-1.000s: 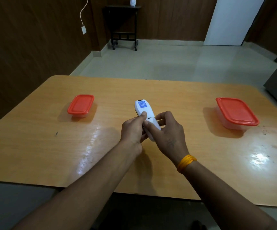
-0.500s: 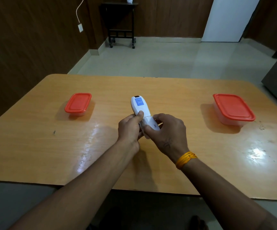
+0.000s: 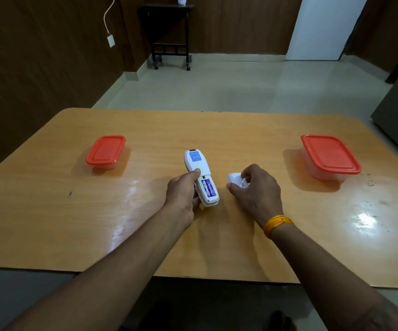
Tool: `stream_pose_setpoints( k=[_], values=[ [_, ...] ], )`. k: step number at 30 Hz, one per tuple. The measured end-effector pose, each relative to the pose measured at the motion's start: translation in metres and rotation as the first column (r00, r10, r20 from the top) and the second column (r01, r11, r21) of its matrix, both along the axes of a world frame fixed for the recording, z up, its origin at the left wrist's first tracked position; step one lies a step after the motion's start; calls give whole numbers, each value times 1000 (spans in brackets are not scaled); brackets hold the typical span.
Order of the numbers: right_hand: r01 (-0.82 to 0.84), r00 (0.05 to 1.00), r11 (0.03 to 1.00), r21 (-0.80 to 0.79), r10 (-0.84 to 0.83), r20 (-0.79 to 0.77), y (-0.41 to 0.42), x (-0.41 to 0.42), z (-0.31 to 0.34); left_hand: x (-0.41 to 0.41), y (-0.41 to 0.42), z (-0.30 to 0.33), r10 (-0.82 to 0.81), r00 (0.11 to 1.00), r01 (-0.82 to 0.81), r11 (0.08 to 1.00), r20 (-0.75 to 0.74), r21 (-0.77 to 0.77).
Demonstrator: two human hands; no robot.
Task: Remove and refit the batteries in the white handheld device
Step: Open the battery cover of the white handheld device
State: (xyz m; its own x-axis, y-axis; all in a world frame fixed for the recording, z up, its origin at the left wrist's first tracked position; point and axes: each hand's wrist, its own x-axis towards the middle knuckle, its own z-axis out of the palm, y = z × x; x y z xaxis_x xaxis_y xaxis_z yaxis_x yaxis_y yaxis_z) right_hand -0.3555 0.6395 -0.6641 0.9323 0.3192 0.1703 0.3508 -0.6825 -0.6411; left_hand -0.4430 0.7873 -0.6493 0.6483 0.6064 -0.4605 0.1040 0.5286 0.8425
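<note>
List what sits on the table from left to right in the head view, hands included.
Small red-lidded box → left hand → white device with its batteries showing → battery cover → right hand gripping that cover → larger red-lidded box.

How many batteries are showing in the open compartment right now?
2: the batteries lie side by side in the open bay of the white device, near its lower end. None elsewhere in view.

Glossy wood-grain table (image 3: 145,130) — white device (image 3: 196,163) and red lids (image 3: 105,149) seemingly smooth plastic.
</note>
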Motion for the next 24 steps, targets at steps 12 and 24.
stream_pose_setpoints(
  k=[12,24],
  values=[
    [-51,987,988,-143,71,144,-1,1,-8,5,-5,-4,-25,1000,26,998,-11,60],
    [-389,907,920,49,373,192,14,-31,25,-9,4,5,-103,995,101,990,18,99]
  ],
)
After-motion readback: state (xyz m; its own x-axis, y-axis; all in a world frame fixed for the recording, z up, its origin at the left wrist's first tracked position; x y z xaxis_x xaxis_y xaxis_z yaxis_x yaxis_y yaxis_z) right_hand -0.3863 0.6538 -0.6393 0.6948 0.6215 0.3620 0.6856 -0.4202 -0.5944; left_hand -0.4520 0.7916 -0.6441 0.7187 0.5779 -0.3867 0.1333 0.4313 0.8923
